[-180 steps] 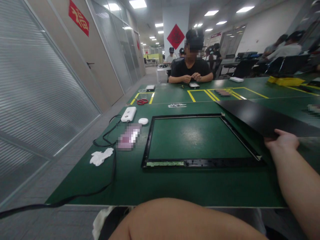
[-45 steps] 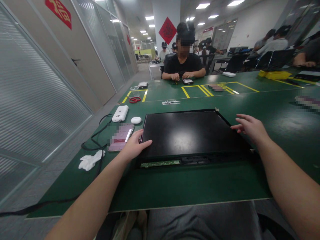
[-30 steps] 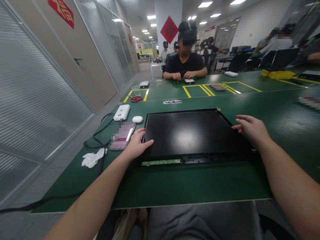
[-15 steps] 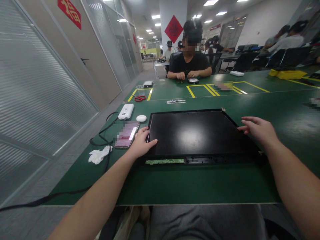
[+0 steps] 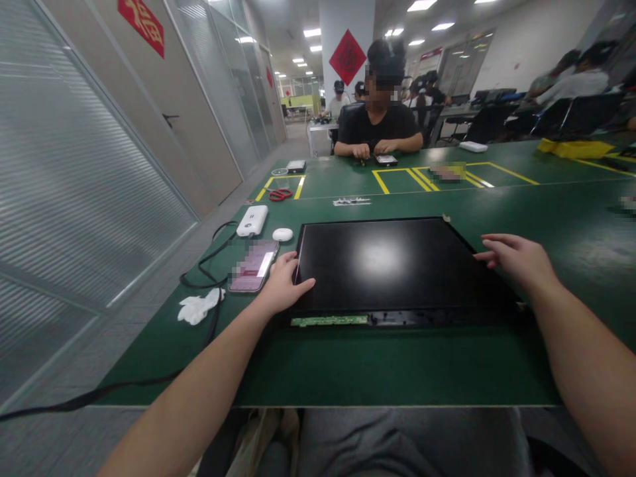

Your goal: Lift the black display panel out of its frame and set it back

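Note:
A black LCD panel (image 5: 397, 265) lies flat on the green table in front of me, its screen facing up. Along its near edge runs a narrow green circuit board (image 5: 330, 321). My left hand (image 5: 285, 285) grips the panel's left side, thumb over the screen and fingers at the outer edge. At the right side, my right hand (image 5: 517, 258) has its fingers stretched out and apart; a fingertip touches or nearly touches the panel's edge. The underside of the panel is hidden.
Left of the panel are a phone (image 5: 254, 266), a white earbud case (image 5: 283, 234), a white power bank (image 5: 252, 220), a black cable (image 5: 201, 265) and crumpled tissue (image 5: 199, 306). Red-handled scissors (image 5: 280, 194) and small metal pieces (image 5: 352, 201) lie beyond. A co-worker (image 5: 380, 122) sits opposite.
The whole view shifts very slightly. Both hands keep their places at the panel's sides, and the panel stays where it was.

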